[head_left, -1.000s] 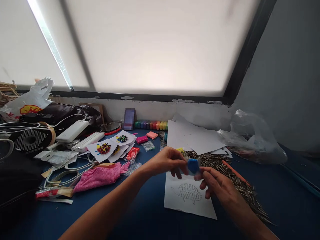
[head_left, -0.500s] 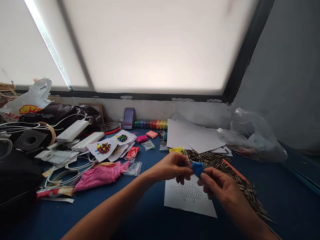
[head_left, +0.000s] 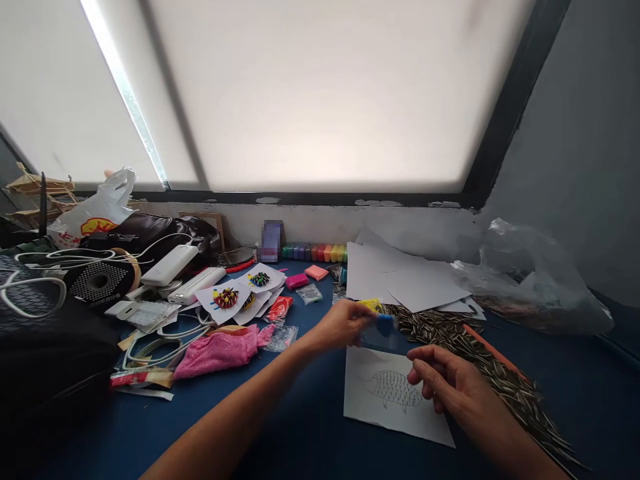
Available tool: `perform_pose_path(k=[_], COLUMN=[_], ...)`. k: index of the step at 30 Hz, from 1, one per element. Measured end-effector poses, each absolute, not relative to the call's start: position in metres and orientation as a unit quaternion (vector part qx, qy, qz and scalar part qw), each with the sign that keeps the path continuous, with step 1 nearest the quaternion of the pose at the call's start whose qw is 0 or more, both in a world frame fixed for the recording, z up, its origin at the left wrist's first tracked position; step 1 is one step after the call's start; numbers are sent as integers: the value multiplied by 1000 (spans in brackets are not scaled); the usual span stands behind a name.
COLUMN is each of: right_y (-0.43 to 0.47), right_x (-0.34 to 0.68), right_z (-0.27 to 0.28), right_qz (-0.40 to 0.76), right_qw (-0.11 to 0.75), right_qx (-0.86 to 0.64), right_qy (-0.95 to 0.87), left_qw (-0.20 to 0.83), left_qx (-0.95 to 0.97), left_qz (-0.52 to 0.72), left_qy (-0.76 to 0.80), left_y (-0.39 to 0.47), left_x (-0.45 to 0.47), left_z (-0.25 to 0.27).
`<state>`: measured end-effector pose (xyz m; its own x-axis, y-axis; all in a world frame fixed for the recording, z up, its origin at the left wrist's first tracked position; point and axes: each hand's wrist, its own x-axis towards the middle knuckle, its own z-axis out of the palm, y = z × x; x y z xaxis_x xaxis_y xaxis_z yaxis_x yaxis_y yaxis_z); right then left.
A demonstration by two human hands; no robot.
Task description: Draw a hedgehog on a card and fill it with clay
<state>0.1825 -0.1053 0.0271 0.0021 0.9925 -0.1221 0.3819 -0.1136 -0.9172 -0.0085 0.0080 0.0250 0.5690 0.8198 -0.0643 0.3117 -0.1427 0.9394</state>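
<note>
My left hand (head_left: pixel 349 323) is closed, its fingertips pinching a lump of blue modelling clay (head_left: pixel 385 325) above the table. The clay is slightly blurred, and what looks like clear film hangs below it. Apart from it, my right hand (head_left: pixel 443 381) hovers over the right edge of a drawing sheet, with fingers loosely curved and nothing visible between them. That white sheet (head_left: pixel 365 400) carries a pencil drawing of a spiny animal (head_left: pixel 397 388), partly covered by my right fingertips. Beyond the hands lies a heap of striped sunflower seeds (head_left: pixel 435 328), with a yellow packet (head_left: pixel 371 305) at its left end.
An orange strip (head_left: pixel 495 351) lies on the seeds. White paper sheets (head_left: pixel 400 273) and a clear plastic bag (head_left: pixel 540 293) are behind. To the left are finished seed-and-clay pictures (head_left: pixel 226 298), a pink cloth (head_left: pixel 217 353), power banks (head_left: pixel 170 265) and cables. Coloured clay blocks (head_left: pixel 315 253) line the wall.
My right hand has let go of the blue clay and drawn away down and right. The clay stays in my left hand. The whole view has shifted, so the scene sits further right.
</note>
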Motion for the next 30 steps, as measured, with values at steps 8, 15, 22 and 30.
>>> perform_pose_path(k=[8, 15, 22, 30], right_y=[-106, -107, -108, -109], right_x=[184, 182, 178, 180], right_z=[29, 32, 35, 33], right_qz=[421, 413, 394, 393], right_qw=[340, 336, 336, 331], right_qx=[-604, -607, -612, -609], right_qy=[-585, -591, -598, -605], left_qw=[214, 60, 41, 75], left_qx=[769, 786, 805, 822], left_qz=[240, 121, 22, 13], left_qy=[553, 604, 591, 564], left_y=[43, 54, 49, 45], left_x=[-50, -81, -79, -91], left_z=[28, 34, 27, 44])
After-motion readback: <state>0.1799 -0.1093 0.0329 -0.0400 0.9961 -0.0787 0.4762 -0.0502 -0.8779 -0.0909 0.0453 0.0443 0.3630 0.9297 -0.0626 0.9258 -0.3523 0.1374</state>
